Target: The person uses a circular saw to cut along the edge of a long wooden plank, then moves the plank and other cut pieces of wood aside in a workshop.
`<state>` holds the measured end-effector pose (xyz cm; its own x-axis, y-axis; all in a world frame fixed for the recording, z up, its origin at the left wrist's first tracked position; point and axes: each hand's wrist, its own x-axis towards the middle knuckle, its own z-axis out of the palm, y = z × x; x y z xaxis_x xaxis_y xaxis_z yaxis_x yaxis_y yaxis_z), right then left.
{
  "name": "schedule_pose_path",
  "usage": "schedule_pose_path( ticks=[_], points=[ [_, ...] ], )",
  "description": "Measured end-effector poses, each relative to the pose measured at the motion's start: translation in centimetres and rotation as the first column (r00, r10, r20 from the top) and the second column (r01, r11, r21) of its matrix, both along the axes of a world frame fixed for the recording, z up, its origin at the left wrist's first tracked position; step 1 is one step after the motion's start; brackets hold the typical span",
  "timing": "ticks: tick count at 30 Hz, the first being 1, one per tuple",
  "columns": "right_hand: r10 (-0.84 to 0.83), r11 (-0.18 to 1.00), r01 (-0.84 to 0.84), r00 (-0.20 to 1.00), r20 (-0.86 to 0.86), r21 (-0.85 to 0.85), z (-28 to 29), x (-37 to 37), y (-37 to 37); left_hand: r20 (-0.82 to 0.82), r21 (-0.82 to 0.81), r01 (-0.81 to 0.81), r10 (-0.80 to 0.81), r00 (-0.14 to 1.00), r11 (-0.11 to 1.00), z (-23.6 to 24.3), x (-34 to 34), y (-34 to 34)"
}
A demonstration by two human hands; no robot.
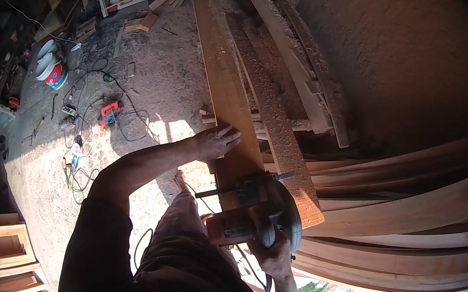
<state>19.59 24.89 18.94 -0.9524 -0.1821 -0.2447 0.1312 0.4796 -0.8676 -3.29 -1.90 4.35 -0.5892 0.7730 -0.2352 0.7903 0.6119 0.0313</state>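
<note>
A dark circular saw [242, 221] with a round guard rests at the near end of a long wooden plank [220, 67]. My right hand [274, 256] is wrapped round the saw's rear handle. Ahead of the saw, my left hand [216, 142] lies flat across the plank's left edge, fingers stretched out. The plank runs away from me toward the top of the view. Beside it on the right is a second board [275, 122] dotted with wood shavings. The saw's body hides the blade and the plank's near end.
Stacked long boards [397, 209] fill the right side, by a rough wall [410, 63]. On the concrete floor at left lie a red power tool [111, 112], tangled cords and another tool [75, 157]. Buckets [53, 72] stand farther off. Wooden frames [2, 248] sit at lower left.
</note>
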Motion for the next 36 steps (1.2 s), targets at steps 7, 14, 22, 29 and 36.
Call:
schedule_pose_path(
  ticks=[7,14,22,29,36],
  points=[
    [0.006,1.000,-0.006,0.999,-0.042,0.008,-0.2,-1.1,-0.7,-0.252,-0.218,0.302,-0.353,0.901,0.928,-1.4,-1.2,-0.9],
    [0.032,0.999,-0.027,0.993,-0.117,0.046,-0.7,-2.4,-1.2,0.011,0.093,0.200,-0.202,0.979,0.975,-2.9,-2.9,-2.1],
    [0.063,0.997,-0.054,0.973,-0.222,0.046,-1.4,-4.1,-1.7,0.006,-0.089,-0.133,0.135,0.991,0.987,1.2,-4.4,-1.8],
    [0.021,1.000,-0.018,0.993,-0.119,0.022,-1.8,-4.9,-2.2,-0.002,-0.084,-0.052,0.052,0.999,0.995,0.2,-5.4,-2.6],
    [0.024,0.999,-0.022,0.996,-0.080,0.028,-1.2,-6.3,-2.9,-0.046,-0.096,0.026,-0.030,0.998,0.995,-1.1,-6.6,-3.7]
  ],
)
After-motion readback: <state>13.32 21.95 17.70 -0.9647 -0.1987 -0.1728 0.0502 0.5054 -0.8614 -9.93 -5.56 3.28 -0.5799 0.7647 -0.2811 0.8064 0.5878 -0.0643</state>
